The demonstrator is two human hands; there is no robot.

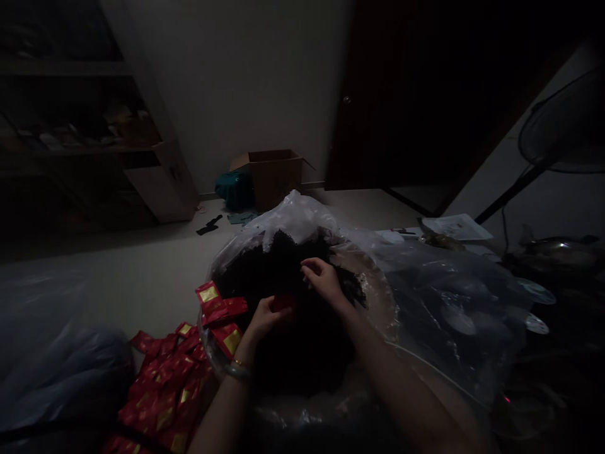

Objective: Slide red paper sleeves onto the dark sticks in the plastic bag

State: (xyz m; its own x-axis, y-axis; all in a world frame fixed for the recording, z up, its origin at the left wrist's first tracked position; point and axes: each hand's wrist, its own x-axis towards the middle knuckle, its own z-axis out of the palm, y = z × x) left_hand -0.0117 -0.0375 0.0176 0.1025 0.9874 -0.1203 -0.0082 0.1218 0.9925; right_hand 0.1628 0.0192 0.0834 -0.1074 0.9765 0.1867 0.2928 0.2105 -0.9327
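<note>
Above a dimly lit floor (158,271), holding a red packet (284,306) between the fingers of the left hand (265,319), low over the dark heap (300,356) in a plastic-lined tub (380,299), perhaps to catch spills, with right hand (322,279) bent nearby, cannot tell whether gripping anything.

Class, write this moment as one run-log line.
left hand: holding red packet | right hand: fingers bent over dark heap | packet pile: lower left of view

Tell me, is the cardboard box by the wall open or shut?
Open: a flap of the cardboard box juts outward from its top.
</note>
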